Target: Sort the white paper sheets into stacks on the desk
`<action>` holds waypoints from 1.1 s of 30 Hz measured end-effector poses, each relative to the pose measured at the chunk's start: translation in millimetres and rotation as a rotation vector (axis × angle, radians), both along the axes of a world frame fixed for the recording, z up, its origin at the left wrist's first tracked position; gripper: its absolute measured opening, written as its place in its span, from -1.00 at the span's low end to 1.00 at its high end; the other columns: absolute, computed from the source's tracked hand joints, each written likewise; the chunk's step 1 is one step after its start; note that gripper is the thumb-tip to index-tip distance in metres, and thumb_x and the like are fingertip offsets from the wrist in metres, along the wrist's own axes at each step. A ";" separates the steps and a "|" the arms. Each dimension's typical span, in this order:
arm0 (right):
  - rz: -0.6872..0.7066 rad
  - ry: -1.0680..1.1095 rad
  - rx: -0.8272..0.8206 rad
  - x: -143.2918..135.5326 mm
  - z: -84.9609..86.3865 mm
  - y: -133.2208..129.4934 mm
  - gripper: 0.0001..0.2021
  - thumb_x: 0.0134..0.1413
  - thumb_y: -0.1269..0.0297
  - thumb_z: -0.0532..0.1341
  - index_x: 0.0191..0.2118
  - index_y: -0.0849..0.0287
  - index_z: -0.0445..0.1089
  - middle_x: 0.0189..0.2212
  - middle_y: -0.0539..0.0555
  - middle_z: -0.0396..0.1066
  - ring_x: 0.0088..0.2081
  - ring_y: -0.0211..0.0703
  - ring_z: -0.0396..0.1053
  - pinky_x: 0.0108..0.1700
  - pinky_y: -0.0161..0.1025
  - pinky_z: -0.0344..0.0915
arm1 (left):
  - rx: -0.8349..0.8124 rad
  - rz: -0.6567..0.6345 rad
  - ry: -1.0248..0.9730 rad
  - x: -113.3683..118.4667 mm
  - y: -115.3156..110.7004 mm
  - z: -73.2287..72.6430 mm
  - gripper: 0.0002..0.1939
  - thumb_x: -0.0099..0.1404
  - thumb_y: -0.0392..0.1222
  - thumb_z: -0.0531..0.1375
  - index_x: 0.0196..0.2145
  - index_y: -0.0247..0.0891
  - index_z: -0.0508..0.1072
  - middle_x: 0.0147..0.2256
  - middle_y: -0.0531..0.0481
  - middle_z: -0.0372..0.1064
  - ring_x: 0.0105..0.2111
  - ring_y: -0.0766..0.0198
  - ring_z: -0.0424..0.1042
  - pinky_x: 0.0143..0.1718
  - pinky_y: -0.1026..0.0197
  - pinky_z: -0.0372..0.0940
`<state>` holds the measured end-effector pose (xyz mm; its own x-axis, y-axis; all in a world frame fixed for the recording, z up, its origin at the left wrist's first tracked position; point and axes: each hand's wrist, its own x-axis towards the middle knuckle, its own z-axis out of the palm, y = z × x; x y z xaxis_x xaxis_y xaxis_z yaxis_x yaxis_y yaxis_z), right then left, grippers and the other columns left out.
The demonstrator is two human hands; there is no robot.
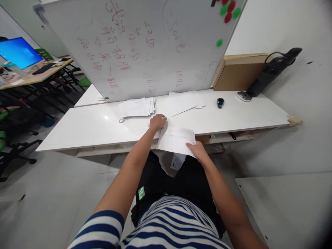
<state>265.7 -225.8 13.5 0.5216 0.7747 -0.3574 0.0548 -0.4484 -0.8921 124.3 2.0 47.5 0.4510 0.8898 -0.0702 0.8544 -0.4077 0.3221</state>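
Observation:
My right hand (197, 150) grips the right edge of a white paper (176, 140) that hangs over the front edge of the white table. At the paper's upper left corner, my left hand (158, 122) rests on the table with its fingers curled down. A small pale item shows partly beneath it, too hidden to make out. Behind my left hand lies a stack of papers (136, 108), with a small round object (121, 120) by its front left corner. More loose white sheets (183, 101) lie behind the paper I hold, near the whiteboard.
The whiteboard (145, 52) stands along the back of the table (90, 124). To the right are a dark watch (220, 102), a computer mouse (244, 96), a cardboard box (237, 74) and a leaning black bottle (272, 74). A shelf runs under the tabletop. A monitor (20, 52) stands far left.

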 end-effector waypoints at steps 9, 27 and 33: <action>-0.122 -0.099 0.047 16.6 30.7 -52.2 -0.56 -0.14 0.04 0.30 -0.21 0.31 0.49 -0.22 0.25 0.53 -0.20 0.14 0.49 -0.27 -0.16 0.43 | 0.038 0.004 0.000 -1.6 -8.3 2.0 -0.63 0.36 -0.04 -0.10 -0.04 -0.12 0.39 0.09 -0.03 0.28 0.07 0.07 0.23 0.03 0.04 0.13; -0.061 -0.174 0.353 1.7 127.1 -121.1 -0.57 -0.09 0.13 0.36 -0.04 0.10 0.46 -0.21 0.08 0.54 -0.09 0.07 0.46 -0.10 -0.11 0.46 | 0.084 0.037 0.026 3.3 -1.9 -15.8 -0.63 0.36 -0.05 -0.10 -0.06 -0.09 0.41 0.06 -0.04 0.31 0.04 0.06 0.24 -0.01 0.03 0.13; -0.109 -0.175 0.339 3.1 121.0 -114.8 -0.54 -0.10 0.10 0.36 -0.03 0.10 0.45 -0.23 0.07 0.54 -0.11 0.06 0.46 -0.10 -0.07 0.45 | 0.055 0.013 0.017 2.7 -0.6 -12.2 -0.62 0.36 -0.04 -0.11 -0.05 -0.12 0.39 0.08 -0.05 0.28 0.05 0.05 0.20 0.00 -0.01 0.14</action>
<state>268.8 -340.6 134.5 0.6378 0.7702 0.0106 0.1871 -0.1416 -0.9721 127.0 1.5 35.2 0.4390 0.8981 -0.0284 0.8648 -0.4137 0.2847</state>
